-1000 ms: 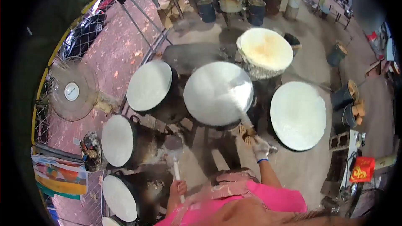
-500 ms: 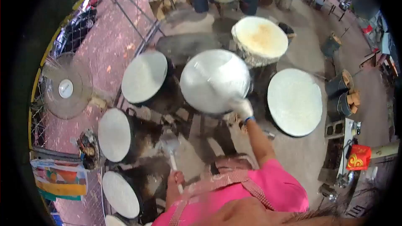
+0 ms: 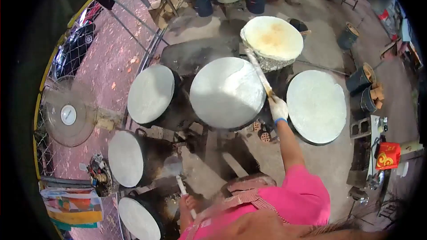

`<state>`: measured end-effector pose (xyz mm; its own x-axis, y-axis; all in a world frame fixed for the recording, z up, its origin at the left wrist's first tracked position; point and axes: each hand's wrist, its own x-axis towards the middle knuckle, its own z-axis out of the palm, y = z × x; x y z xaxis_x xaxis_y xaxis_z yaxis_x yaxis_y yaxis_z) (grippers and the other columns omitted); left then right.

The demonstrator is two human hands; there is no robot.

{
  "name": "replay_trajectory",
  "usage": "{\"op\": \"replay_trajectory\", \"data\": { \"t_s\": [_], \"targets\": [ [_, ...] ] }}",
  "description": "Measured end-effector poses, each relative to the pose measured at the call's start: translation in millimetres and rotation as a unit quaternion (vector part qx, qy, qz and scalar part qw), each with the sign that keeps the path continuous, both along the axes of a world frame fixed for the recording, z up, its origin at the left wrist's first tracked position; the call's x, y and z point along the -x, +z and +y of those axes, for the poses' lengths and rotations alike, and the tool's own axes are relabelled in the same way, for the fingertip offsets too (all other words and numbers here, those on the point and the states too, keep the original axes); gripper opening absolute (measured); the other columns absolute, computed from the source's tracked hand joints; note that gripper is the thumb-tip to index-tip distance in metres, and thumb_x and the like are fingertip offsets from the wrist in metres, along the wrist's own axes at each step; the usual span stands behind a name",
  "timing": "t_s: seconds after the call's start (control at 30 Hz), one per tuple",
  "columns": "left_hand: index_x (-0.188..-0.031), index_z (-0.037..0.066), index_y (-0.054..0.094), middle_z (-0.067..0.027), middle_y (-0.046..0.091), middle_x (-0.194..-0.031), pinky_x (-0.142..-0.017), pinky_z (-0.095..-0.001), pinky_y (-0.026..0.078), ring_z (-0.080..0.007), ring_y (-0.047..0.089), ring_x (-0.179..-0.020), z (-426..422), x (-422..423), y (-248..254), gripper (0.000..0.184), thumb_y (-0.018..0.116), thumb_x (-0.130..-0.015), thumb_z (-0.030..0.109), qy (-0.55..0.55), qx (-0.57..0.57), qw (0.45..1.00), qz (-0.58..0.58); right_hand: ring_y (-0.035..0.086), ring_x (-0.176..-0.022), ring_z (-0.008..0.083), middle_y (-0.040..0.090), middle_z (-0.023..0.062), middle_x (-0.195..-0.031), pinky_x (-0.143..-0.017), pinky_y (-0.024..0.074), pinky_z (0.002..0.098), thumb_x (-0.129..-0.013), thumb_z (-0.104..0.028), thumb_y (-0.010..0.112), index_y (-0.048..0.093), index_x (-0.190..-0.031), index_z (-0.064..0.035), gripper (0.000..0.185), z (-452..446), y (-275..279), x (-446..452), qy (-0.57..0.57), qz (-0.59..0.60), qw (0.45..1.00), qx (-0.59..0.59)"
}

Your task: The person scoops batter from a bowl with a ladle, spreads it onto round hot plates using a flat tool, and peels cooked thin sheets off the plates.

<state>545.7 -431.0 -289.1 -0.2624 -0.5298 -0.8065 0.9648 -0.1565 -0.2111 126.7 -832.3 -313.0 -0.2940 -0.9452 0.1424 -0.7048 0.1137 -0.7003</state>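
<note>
My right hand (image 3: 278, 108), in a white glove, grips the brown end of a long flat wooden stick (image 3: 259, 72) with a whitish coated blade. The stick lies over the right edge of the middle round griddle (image 3: 222, 93), which is covered in a white layer. Whether it touches that layer I cannot tell. My bare left hand (image 3: 189, 203) is closed around the white handle of a long-handled spatula (image 3: 172, 167), its broad greyish head blurred above the floor. Behind the stick stands a stack of round flatbreads (image 3: 272, 38), browned on top, on a rough round base.
White-covered griddles stand at right (image 3: 316, 106) and left (image 3: 151, 94), with more down the left side. A fan (image 3: 69, 114) stands by the wire fence. Dark buckets (image 3: 202, 3) are behind; a bench (image 3: 372, 151) with a red packet (image 3: 388, 155) is at right.
My right hand has moved right, from over the middle griddle to its right edge, with the stick now pointing up and away. My left hand still holds the spatula. The view has shifted slightly.
</note>
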Motion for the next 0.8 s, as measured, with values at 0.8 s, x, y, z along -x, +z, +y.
{"op": "replay_trajectory", "data": {
  "t_s": [0.8],
  "targets": [
    [-0.091, 0.015, 0.031, 0.0003, 0.034, -0.057, -0.032, -0.0220, 0.026, -0.0094, 0.033, -0.039, -301, 156, 14, 0.020, 0.048, -0.083, 0.008, -0.178, 0.185, 0.935, -0.246, 0.060, -0.066, 0.0300, 0.061, 0.0133, -0.077, -0.059, 0.0477, 0.0421, -0.079, -0.031, 0.059, 0.066, -0.091, -0.0146, 0.021, 148, -16, -34, 0.165, 0.185, 0.968, -0.047]
  ]
}}
